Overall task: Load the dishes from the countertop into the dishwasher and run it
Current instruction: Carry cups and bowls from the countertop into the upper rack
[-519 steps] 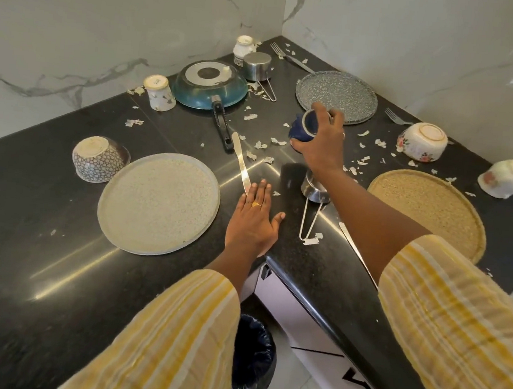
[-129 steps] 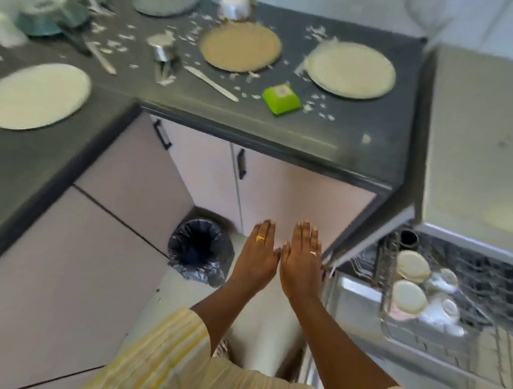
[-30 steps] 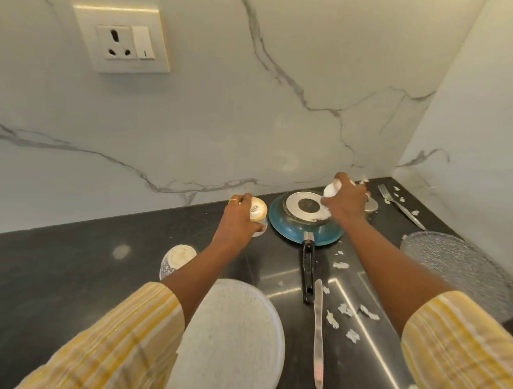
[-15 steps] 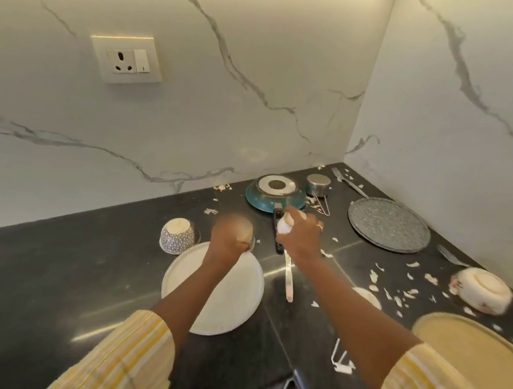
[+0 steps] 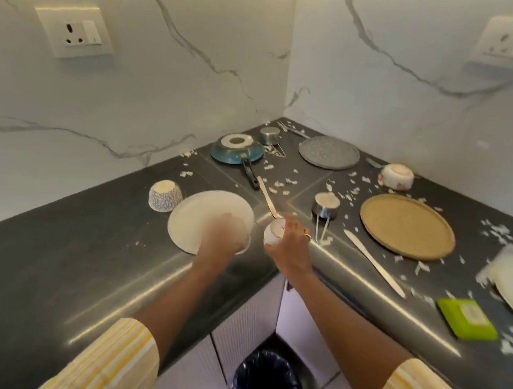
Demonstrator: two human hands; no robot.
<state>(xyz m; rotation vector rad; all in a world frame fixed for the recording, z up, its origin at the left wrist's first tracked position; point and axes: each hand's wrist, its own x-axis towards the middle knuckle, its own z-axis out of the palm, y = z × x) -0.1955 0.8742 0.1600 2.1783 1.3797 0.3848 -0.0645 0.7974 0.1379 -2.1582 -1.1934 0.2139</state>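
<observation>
Grip: cup [image 5: 273, 234], R hand [image 5: 292, 243] (L [image 5: 224, 238] prob.)

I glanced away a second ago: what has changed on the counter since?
The left hand has carried one cup, and the right hand the other cup, from beside the blue pan back toward the front edge of the counter. The pan, white plate and patterned bowl stayed put.

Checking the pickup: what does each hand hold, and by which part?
Right hand grips a small white cup round its side. Left hand holds a second cup; blur hides where.
</observation>
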